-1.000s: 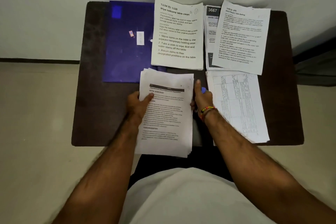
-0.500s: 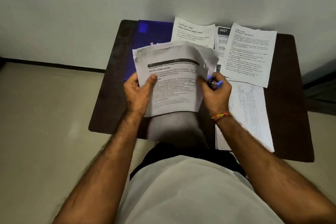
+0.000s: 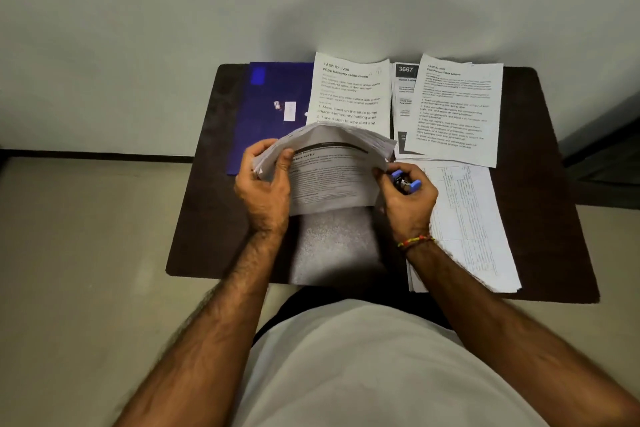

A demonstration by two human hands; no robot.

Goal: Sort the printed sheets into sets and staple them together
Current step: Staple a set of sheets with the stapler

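A thick stack of printed sheets [image 3: 332, 173] is held up above the dark table [image 3: 201, 218], its top bowed toward me. My left hand [image 3: 265, 191] grips the stack's left edge, thumb on the front page. My right hand [image 3: 408, 201] pinches the right edge and also holds a small blue stapler [image 3: 405, 180] in its fingers. Flat on the table lie other sets: a "Wipe balcony table clean" sheet [image 3: 349, 94], a "3667" sheet [image 3: 403, 94], a text pile [image 3: 453, 111] on top of it, and a table-form pile [image 3: 464, 225] at the right.
A blue plastic folder [image 3: 273, 104] lies at the table's back left with a small white label on it. The wall stands right behind the table. Pale floor lies to the left, and a dark object sits at the far right edge.
The stack was lying flat under both hands a second ago; both hands have since lifted it off the table and its top edge now curls over further. The camera view has pulled back.
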